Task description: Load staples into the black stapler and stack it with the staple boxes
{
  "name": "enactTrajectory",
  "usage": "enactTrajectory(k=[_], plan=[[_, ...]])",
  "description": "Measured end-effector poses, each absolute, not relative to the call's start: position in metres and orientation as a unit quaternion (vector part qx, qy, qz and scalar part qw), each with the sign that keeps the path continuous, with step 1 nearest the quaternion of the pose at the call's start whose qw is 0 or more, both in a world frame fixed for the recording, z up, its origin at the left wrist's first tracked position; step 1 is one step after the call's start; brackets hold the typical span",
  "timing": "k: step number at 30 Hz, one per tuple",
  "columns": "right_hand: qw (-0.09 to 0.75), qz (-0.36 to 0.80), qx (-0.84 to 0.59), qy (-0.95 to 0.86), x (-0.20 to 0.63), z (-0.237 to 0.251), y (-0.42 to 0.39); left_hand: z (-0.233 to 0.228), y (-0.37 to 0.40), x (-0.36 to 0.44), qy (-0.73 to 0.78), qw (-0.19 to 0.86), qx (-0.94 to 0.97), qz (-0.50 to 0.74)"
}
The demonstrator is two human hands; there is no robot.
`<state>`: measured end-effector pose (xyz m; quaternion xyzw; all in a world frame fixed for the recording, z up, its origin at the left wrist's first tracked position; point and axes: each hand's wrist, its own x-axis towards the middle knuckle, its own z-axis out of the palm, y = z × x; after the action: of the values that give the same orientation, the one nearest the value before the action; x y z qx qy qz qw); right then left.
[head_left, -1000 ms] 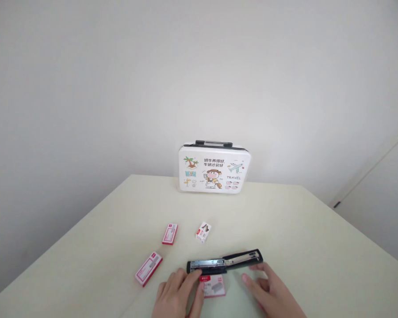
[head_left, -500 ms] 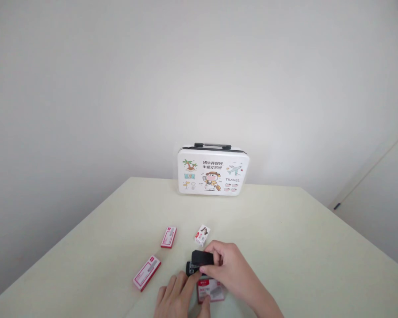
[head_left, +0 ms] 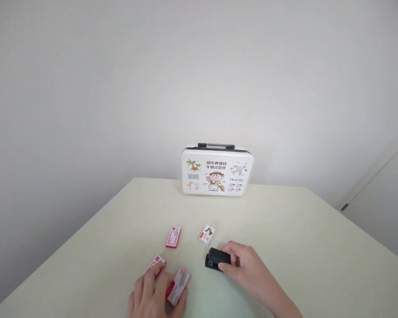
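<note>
While right hand (head_left: 243, 265) wraps black stapler (head_left: 217, 259) on desk (head_left: 285, 229), grip pressed around it, left hand (head_left: 155, 293) pinches red staple box (head_left: 178, 285); another box (head_left: 154, 265) under fingertips.

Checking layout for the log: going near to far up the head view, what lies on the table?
Left hand holding a red-and-white staple box → black stapler gripped by the right hand → small white carton → white illustrated carry case.
</note>
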<state>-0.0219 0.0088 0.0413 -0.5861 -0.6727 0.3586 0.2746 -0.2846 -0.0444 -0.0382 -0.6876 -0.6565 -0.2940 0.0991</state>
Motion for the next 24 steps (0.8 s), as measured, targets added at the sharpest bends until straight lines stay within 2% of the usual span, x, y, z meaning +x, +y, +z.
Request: enactTrajectory(k=[7, 11, 15, 19, 24], plan=[[0.267, 0.342, -0.610, -0.663, -0.023, 0.041, 0.007, -0.031, -0.010, -0.331, -0.661, -0.027, -0.699, -0.271], [0.265, 0.282, -0.652, -0.652, -0.020, 0.032, 0.004, -0.025, 0.008, -0.318, -0.663, -0.028, -0.706, -0.246], [0.330, 0.223, -0.680, -0.615, -0.016, 0.011, 0.012, -0.027, 0.021, -0.300, -0.609, -0.018, -0.756, -0.241], [0.385, 0.256, -0.655, -0.597, -0.019, -0.002, 0.039, -0.039, 0.020, -0.278, -0.586, -0.054, -0.771, -0.244], [0.395, 0.299, -0.615, -0.614, -0.034, 0.002, 0.072, -0.041, 0.010, -0.243, -0.613, -0.070, -0.736, -0.278]])
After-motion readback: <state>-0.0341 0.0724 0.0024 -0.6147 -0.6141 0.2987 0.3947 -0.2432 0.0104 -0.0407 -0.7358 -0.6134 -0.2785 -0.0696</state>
